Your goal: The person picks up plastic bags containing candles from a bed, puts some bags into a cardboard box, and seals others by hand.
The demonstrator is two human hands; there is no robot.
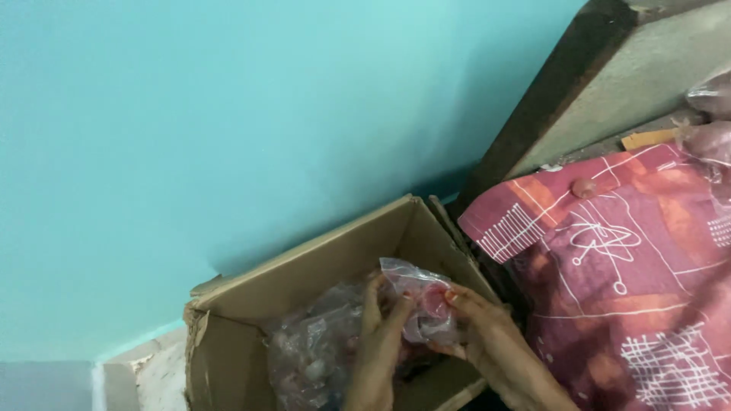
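Note:
My left hand [377, 350] and my right hand [491, 346] both grip a small clear plastic bag [422, 293] with pinkish-red pieces inside. They hold it over an open brown cardboard box [251, 304] that stands against the wall. More clear bags [316, 354] of similar pieces lie piled inside the box, partly hidden by my left hand.
A turquoise wall [228, 114] fills the upper left. A red patterned cloth [632, 266] covers a surface at the right, with a small pink piece [585, 187] on it. A dark wooden frame [556, 84] slants behind it. More clear bags [712, 114] sit at the far right.

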